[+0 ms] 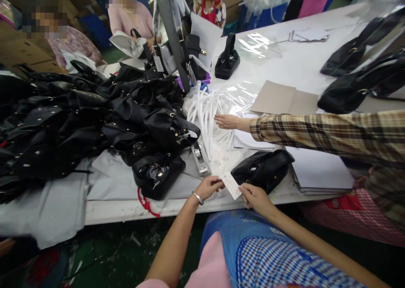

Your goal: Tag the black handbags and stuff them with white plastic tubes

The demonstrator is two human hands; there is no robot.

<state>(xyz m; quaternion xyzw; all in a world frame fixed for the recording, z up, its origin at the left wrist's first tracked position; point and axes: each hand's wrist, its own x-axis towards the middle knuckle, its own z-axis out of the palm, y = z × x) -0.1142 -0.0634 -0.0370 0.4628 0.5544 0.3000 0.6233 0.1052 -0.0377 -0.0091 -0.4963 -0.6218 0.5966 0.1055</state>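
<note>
Both my hands pinch a small white paper tag (230, 184) at the table's near edge. My left hand (209, 187), with a metal bangle on the wrist, holds its left end. My right hand (255, 197) holds its lower right side, fingers closed. Just behind the tag lies a black handbag (262, 168). A second black bag wrapped in clear plastic (156, 174) rests to the left. White foam strips (205, 111) lie in a bundle further back.
A co-worker's hand in a plaid sleeve (228, 121) reaches in from the right onto the foam strips. A big heap of black handbags (79, 119) fills the left side. Cardboard sheets (281, 98), stacked white paper (319, 174) and more bags (357, 85) lie to the right. Other people work at the far side.
</note>
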